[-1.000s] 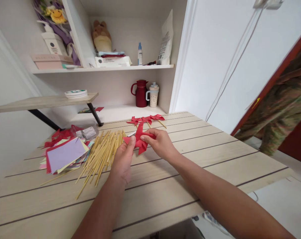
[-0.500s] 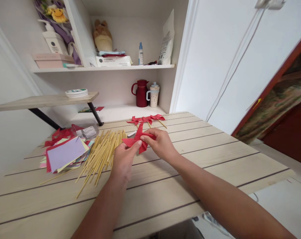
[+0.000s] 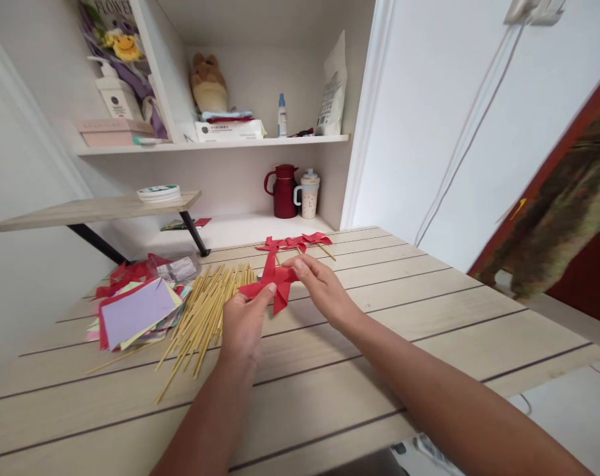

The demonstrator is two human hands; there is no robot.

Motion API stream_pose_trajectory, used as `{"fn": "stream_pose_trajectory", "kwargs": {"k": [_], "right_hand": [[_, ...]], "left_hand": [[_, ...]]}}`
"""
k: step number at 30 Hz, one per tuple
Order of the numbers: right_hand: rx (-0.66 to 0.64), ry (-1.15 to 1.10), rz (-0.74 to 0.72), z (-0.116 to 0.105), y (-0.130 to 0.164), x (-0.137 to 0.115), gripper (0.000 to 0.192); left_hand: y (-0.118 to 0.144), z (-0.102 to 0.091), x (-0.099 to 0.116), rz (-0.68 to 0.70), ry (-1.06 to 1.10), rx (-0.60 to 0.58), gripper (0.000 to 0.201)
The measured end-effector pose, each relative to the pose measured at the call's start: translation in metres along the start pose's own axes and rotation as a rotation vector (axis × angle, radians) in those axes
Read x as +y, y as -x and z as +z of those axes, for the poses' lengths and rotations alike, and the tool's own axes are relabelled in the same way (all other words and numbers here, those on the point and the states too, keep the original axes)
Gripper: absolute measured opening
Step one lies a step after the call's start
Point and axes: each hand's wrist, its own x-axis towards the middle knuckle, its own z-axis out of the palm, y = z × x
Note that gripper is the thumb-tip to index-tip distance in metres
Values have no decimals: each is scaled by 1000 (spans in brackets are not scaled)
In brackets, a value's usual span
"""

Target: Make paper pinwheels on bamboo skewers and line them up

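Observation:
A red paper pinwheel (image 3: 275,281) is held up above the wooden table, its folded blades spread out. My left hand (image 3: 244,317) pinches its left blade, thumb on top near the centre. At the right blade, my right hand (image 3: 320,284) grips the paper edge between thumb and fingers. Behind it lie several finished-looking red pinwheels (image 3: 295,243) on thin sticks. To the left of my left hand is a loose pile of thin wooden sticks (image 3: 201,317). A stack of coloured paper sheets (image 3: 136,314), lilac on top, lies beyond the sticks.
A clear plastic box (image 3: 181,269) and more red paper pieces (image 3: 126,274) sit at the back left, beneath a small raised shelf (image 3: 96,210). A dark red jug (image 3: 285,192) and a lidded cup (image 3: 308,194) stand at the back. The table's right edge (image 3: 542,320) shows.
My right thumb has moved off the pinwheel's centre, and the hand now grips the right blade. The pinwheel has tilted and shows more of its face. The camera view has shifted slightly.

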Motion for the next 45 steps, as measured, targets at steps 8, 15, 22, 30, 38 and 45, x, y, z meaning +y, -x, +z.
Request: {"fn": "stream_pose_trajectory", "kwargs": {"k": [8,15,22,30,38,45], "right_hand": [[168,-142,154,2,-4,20,50],[189,-258,257,3,-7,31,53],[252,-303,294,6,-7,36,48],[202,-206,328,7,-10,50,40],[-97,18,299,15,-4,57,18],[-56,344,107,22,-1,59,16]], "left_hand": [[3,-2,15,-102,208,62,26],[-1,-8,19,-42,211,152,22],[-5,-12,22,-12,273,226,17],[-20,-29,36,72,427,336,14],[-29,-39,41,48,470,328,16],[-28,-39,39,77,492,307,17]]}}
